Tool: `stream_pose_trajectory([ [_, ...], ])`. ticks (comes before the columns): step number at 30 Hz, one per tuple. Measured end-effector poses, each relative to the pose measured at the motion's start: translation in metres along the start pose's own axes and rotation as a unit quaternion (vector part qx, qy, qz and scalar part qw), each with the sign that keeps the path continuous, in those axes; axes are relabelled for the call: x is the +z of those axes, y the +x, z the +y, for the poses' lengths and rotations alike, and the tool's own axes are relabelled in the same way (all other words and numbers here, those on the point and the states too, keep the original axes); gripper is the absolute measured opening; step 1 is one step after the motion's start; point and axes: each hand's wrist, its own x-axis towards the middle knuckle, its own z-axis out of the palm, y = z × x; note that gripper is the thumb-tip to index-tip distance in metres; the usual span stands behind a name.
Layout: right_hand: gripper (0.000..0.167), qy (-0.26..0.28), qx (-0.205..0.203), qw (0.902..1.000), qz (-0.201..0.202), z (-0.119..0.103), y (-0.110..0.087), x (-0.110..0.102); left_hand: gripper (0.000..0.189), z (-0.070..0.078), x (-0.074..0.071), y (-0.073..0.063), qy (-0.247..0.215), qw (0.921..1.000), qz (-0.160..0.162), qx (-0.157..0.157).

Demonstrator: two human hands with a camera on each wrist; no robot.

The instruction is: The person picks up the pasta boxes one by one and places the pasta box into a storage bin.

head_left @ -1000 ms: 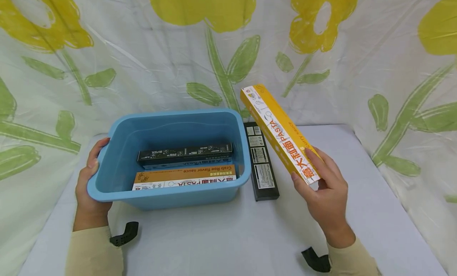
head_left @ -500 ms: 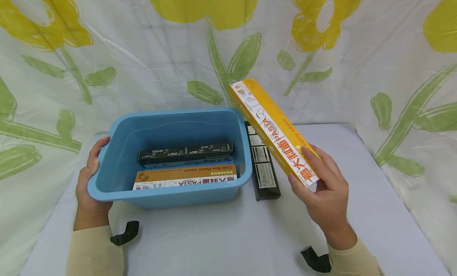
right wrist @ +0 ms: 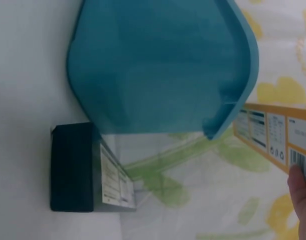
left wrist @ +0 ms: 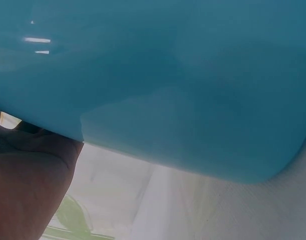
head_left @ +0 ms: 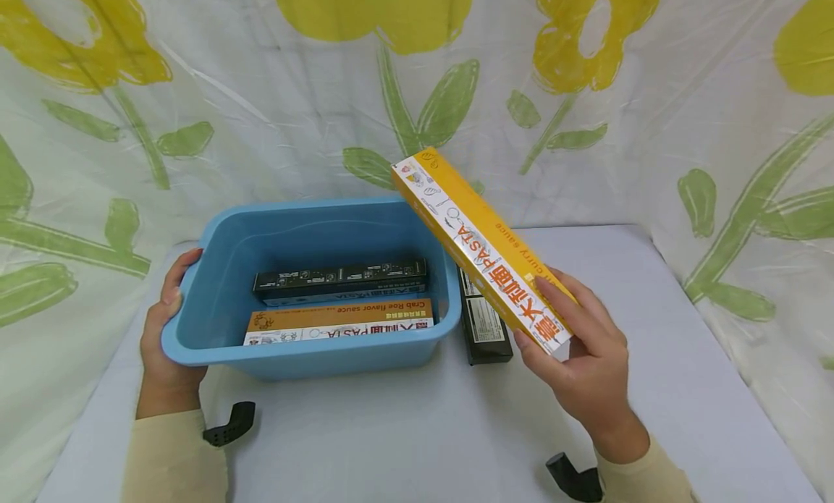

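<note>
My left hand (head_left: 168,336) grips the left rim of a blue plastic basin (head_left: 352,362), thumb over the edge. In the left wrist view the basin wall (left wrist: 158,90) fills most of the frame. My right hand (head_left: 589,358) pinches the near end of a yellow-and-white curry sauce pasta box (head_left: 482,250). That box slants up to the left, its far end above the basin's right back corner. Inside the basin lie a black pasta box (head_left: 339,279) and an orange-and-white crab roe pasta box (head_left: 339,320), side by side.
Another black box (head_left: 487,329) lies on the white table (head_left: 365,438) against the basin's right side, partly hidden under the raised box. Behind the table hangs a white curtain (head_left: 260,127) with yellow flowers.
My right hand has carried the curry sauce pasta box leftward, from above the black box on the table to over the basin's right rim. The left hand and basin have stayed put.
</note>
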Motion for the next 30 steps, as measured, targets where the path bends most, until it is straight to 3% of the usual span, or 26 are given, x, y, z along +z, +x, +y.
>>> stream_pose_trajectory([
  [22, 0.055, 0.0, -0.051, 0.9968, -0.061, -0.008, 0.005, 0.012, 0.064, 0.001, 0.001, -0.001, 0.002, 1.0, 0.004, -0.005],
  [30, 0.054, -0.009, -0.047, 0.9952, -0.085, -0.012, 0.007, 0.014, 0.064, 0.0, -0.001, 0.0, -0.002, 1.0, -0.002, -0.003],
])
